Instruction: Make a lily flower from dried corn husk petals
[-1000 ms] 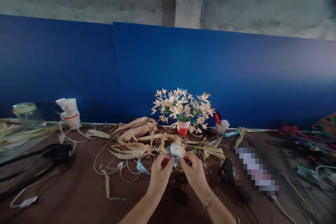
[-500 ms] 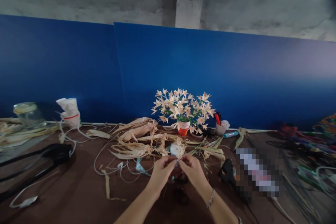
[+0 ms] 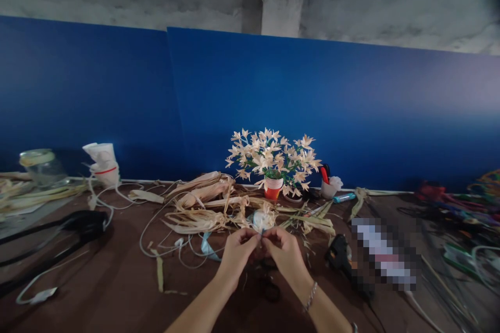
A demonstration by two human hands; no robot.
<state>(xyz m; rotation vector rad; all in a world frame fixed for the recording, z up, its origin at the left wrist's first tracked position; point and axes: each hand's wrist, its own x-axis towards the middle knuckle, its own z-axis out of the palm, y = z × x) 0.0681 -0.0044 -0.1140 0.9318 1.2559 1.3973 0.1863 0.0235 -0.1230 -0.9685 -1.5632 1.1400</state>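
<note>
**Pinch at a pale husk flower head [image 3: 262, 220]**

A dark blue panel [image 3: 273, 104] stands along the far edge of a brown desk [image 3: 117, 281]. Landmark: a bouquet of cream husk flowers with green leaves in a red-orange cup [image 3: 273, 189], at the desk's far edge. Nearer than the bouquet and to its left lies a heap of dried tan husk strips [image 3: 203, 218]. To its right, on the desk, lies a black-and-orange hot glue gun [image 3: 338, 255]. Far to its left stands a clear glass jar [image 3: 42, 169].

The left hand [image 3: 236, 255] and right hand [image 3: 285, 252] are directly nearer than the bouquet. Both grips are closed, fingertips meeting at the base of the flower head, which sits at the heap's near right. A pale blue ribbon [image 3: 207, 247] lies just beside the left hand. A thin metal bracelet [image 3: 311, 296] circles the right wrist.
</note>
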